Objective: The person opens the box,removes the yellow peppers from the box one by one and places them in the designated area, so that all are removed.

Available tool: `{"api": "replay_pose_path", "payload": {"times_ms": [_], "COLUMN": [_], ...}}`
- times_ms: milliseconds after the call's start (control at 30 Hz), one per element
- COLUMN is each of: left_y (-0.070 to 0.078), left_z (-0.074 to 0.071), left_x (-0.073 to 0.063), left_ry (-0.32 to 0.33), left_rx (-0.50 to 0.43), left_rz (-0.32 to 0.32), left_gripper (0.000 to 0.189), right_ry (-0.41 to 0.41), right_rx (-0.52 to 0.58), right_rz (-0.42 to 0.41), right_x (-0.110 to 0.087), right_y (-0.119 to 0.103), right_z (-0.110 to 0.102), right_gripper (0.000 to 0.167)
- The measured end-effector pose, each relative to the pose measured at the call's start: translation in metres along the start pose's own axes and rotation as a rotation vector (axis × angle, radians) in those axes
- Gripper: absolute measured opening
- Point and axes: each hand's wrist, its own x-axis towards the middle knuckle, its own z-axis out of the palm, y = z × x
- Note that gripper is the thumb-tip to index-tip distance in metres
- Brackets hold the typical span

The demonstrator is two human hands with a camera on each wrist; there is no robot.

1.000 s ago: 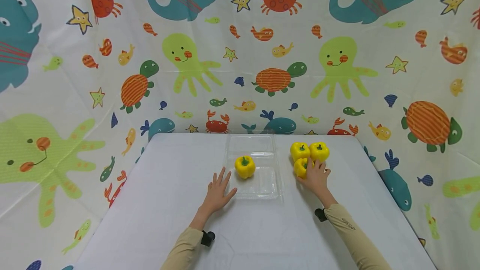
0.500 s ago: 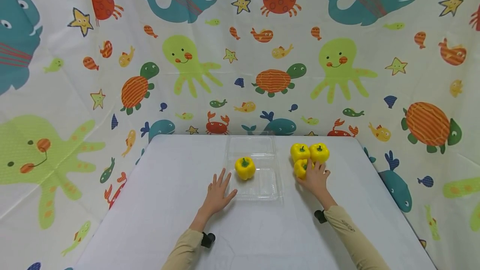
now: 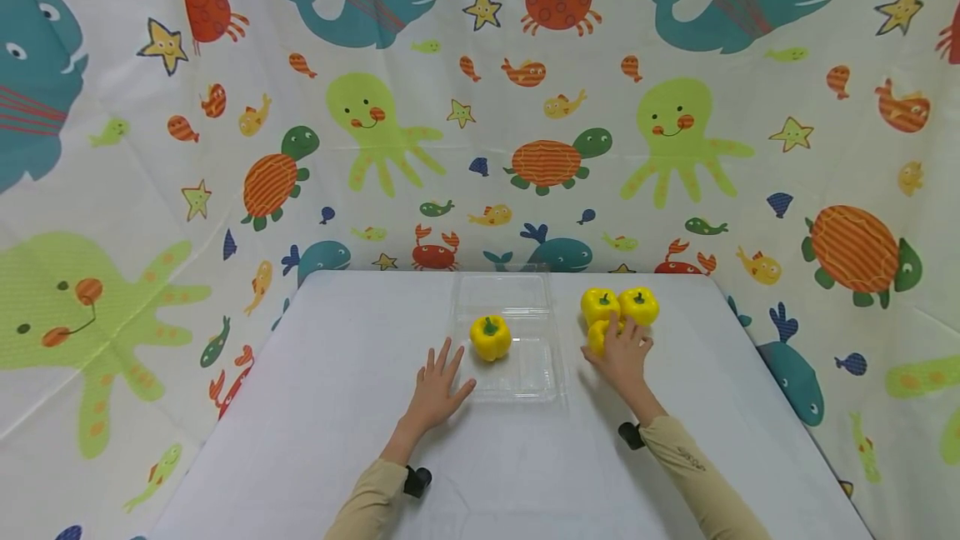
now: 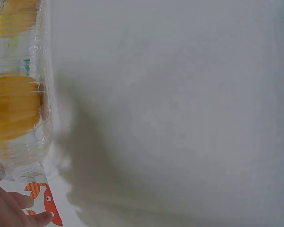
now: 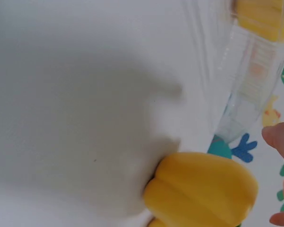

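Note:
A clear plastic clamshell box (image 3: 531, 367) lies with its lid folded back, one yellow bell pepper (image 3: 490, 338) in its left part. My left hand (image 3: 434, 395) is spread beside the box's left front corner, fingers straight; whether it touches the box is unclear. Over the front pepper (image 3: 597, 337) of a group of three reaches my right hand (image 3: 624, 362), thumb and fingers spread, covering part of it. In the right wrist view that pepper (image 5: 201, 189) sits apart from the visible thumb (image 5: 280, 138).
Two more yellow bell peppers, a left one (image 3: 600, 305) and a right one (image 3: 639, 307), stand side by side behind the front one. The white table (image 3: 345, 332) ends at a curtain (image 3: 480, 107) printed with sea animals.
My right hand has shifted slightly left over the front pepper, its thumb swinging outward and away from the pepper's side. The left hand and the peppers stay where they were.

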Motion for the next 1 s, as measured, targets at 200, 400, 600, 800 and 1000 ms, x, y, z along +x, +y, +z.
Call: {"api": "replay_pose_path", "payload": {"times_ms": [200, 400, 600, 800, 1000], "left_y": [0.0, 0.001, 0.001, 0.0, 0.001], "left_z": [0.0, -0.001, -0.002, -0.001, -0.001], "left_x": [-0.001, 0.0, 0.001, 0.001, 0.001], "left_ry": [0.0, -0.002, -0.002, -0.015, 0.012], "left_rx": [-0.006, -0.003, -0.009, -0.01, -0.001], "left_rz": [-0.009, 0.0, 0.013, 0.002, 0.017], "left_gripper": [0.065, 0.066, 0.066, 0.067, 0.068], "right_ry": [0.011, -0.005, -0.006, -0.03, -0.067], "right_rx": [0.036, 0.052, 0.031, 0.051, 0.025], "right_rz": [-0.014, -0.036, -0.068, -0.091, -0.13], "right_x": [-0.002, 0.0, 0.0, -0.001, -0.002], "right_y": [-0.01, -0.019, -0.029, -0.04, -0.051], "right_z": [-0.006, -0.009, -0.01, -0.01, -0.009], "right_gripper": [0.083, 0.08, 0.08, 0.082, 0.082]}}
